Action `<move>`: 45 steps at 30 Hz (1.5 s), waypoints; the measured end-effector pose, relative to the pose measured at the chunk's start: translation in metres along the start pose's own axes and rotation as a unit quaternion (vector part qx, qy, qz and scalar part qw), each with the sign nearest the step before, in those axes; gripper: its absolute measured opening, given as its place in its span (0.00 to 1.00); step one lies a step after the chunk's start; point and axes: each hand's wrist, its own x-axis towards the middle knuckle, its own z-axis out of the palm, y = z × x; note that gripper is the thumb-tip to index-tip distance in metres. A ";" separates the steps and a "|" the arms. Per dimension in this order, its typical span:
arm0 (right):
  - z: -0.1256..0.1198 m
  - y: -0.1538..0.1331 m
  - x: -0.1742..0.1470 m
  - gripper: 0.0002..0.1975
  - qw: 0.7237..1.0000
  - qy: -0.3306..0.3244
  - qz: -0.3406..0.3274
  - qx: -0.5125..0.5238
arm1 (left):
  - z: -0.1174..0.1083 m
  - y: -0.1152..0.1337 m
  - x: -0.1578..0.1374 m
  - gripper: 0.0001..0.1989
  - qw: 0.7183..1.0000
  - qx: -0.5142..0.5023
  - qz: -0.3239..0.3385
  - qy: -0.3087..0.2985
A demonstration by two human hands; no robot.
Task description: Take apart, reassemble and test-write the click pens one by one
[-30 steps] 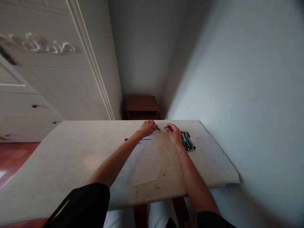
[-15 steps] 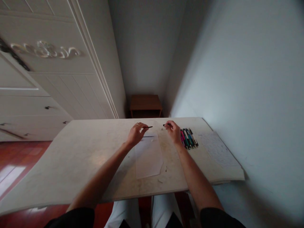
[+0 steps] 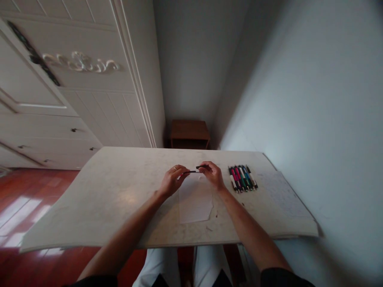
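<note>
My left hand (image 3: 173, 180) is closed, thumb against fingers, on a slim dark pen part (image 3: 188, 172). Opposite it, my right hand (image 3: 212, 174) pinches a short black pen part (image 3: 201, 166). Both hands hover over the top end of a white sheet of paper (image 3: 196, 203), with only a small gap between them. A thin dark line, perhaps a refill, spans that gap; whether it is held or lies on the paper I cannot tell. A small white bit rests on the sheet near my right fingers. To the right lies a row of several pens (image 3: 243, 178).
The white tabletop (image 3: 128, 175) carries a few small dark scraps near the paper. A written sheet (image 3: 284, 191) lies by its right edge, close to the wall. A brown wooden stand (image 3: 190, 129) is beyond the table, and a white cabinet (image 3: 89, 107) rises at left.
My hands have come closer together over the paper, each still holding its dark part. The view has shifted slightly, so the table and pens sit farther right.
</note>
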 end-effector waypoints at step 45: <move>0.013 0.001 -0.011 0.11 0.988 -0.132 0.067 0.036 | 0.007 -0.003 -0.007 0.15 0.998 -0.051 -0.026 -0.004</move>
